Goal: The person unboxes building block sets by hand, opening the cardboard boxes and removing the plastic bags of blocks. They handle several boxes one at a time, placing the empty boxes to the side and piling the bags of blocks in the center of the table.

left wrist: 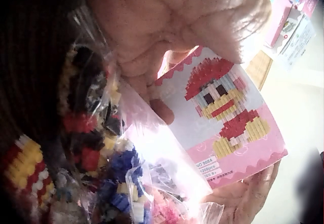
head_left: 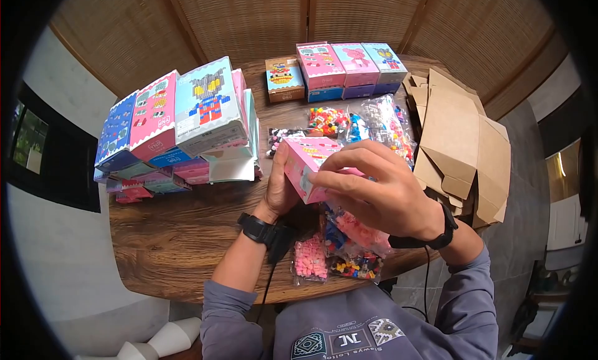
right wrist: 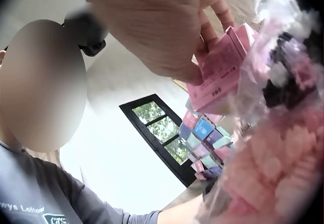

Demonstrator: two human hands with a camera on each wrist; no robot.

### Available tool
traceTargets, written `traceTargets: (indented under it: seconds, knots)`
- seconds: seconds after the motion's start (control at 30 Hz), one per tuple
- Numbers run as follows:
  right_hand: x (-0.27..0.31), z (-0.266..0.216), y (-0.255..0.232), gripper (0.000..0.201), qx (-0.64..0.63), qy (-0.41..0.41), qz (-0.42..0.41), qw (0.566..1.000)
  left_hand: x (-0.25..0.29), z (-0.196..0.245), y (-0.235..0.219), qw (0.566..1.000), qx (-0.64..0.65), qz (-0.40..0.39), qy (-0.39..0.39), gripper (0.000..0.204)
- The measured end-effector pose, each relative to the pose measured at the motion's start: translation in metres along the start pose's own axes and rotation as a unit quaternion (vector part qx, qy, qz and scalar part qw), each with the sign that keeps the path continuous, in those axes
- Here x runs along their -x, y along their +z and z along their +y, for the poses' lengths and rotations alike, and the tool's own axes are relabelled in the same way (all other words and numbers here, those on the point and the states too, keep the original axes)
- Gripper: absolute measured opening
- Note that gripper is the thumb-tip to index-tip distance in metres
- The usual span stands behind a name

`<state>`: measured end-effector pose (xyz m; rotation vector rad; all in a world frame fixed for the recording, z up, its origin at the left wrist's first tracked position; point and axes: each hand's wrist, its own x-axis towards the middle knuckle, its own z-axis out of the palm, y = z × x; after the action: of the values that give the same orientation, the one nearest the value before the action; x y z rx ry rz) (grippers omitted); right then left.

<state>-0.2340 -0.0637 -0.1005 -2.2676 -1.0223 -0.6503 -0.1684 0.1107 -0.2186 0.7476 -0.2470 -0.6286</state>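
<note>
A pink cardboard box (head_left: 299,172) is held up over the table between both hands. Its front in the left wrist view shows a brick-built duck figure (left wrist: 217,102) in a red cap. My left hand (head_left: 277,189) grips the box from the left side, thumb up along its edge. Over the box's right end bends my right hand (head_left: 392,192), its thumb and fingers pinching the box edge (right wrist: 220,77) in the right wrist view. Just below lie clear bags of small bricks: pink ones (head_left: 310,259), mixed colours (head_left: 356,266) and pink with blue (head_left: 361,232).
Stacked picture boxes (head_left: 152,120) stand at the left of the wooden table (head_left: 180,241). Another row of boxes (head_left: 322,64) is at the back. More brick bags (head_left: 327,120) lie behind the held box. Flattened brown cardboard (head_left: 451,136) is piled at the right.
</note>
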Motion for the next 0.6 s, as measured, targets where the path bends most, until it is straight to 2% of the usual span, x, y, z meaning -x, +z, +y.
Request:
traceTargets:
  seconds: [0.2, 0.27, 0.3, 0.47, 0.6]
  knots:
    - [0.0005, -0.0025, 0.0008, 0.038, 0.020, -0.006, 0.023, 1.000, 0.0016, 0.0041, 0.0094, 1.000, -0.017, 0.025, 0.005, 0.083]
    - [-0.0023, 0.0007, 0.0002, 0.038, 0.054, -0.012, 0.034, 0.998, 0.0006, 0.0027, 0.0037, 1.000, -0.006, -0.004, 0.000, 0.083]
    - [-0.0021, 0.0007, 0.0000, 0.038, 0.053, -0.004, 0.032, 0.998, 0.0005, 0.0023, 0.0016, 1.000, 0.000, -0.018, -0.001, 0.083]
    - [-0.0020, 0.0005, -0.0010, 0.037, 0.031, 0.037, 0.037, 0.998, -0.0004, 0.0023, 0.0063, 0.999, -0.032, 0.011, 0.021, 0.082]
    - [-0.0014, -0.0007, -0.0028, 0.030, -0.029, 0.110, 0.030, 0.993, 0.0007, 0.0042, 0.0044, 0.998, -0.053, 0.000, 0.015, 0.082]
